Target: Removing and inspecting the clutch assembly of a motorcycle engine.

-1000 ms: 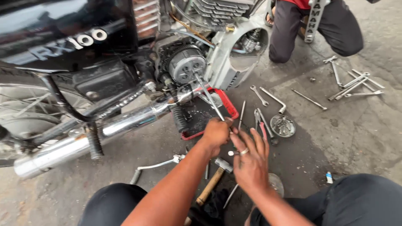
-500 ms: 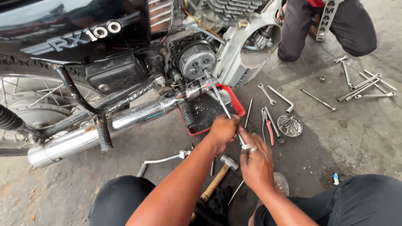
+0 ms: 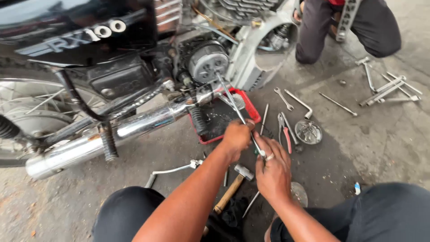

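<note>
Both hands grip a long T-handle wrench (image 3: 235,105): left hand (image 3: 236,136) clenched on its shaft, right hand (image 3: 272,166) grasping the lower end. Its tip meets the clutch (image 3: 207,65); keeping the shaft square should prevent slipping.

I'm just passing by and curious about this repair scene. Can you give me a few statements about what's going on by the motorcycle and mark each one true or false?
1. Both hands grip one long metal rod. True: the left hand and right hand hold the long metal rod, which points at the engine.
2. The hammer is in the right hand. False: the hammer lies on the ground below the hands.
3. A red tray sits under the engine. True: the red tray is there.
4. The pliers hang on the exhaust pipe. False: the pliers lie on the ground, apart from the exhaust pipe.
</note>
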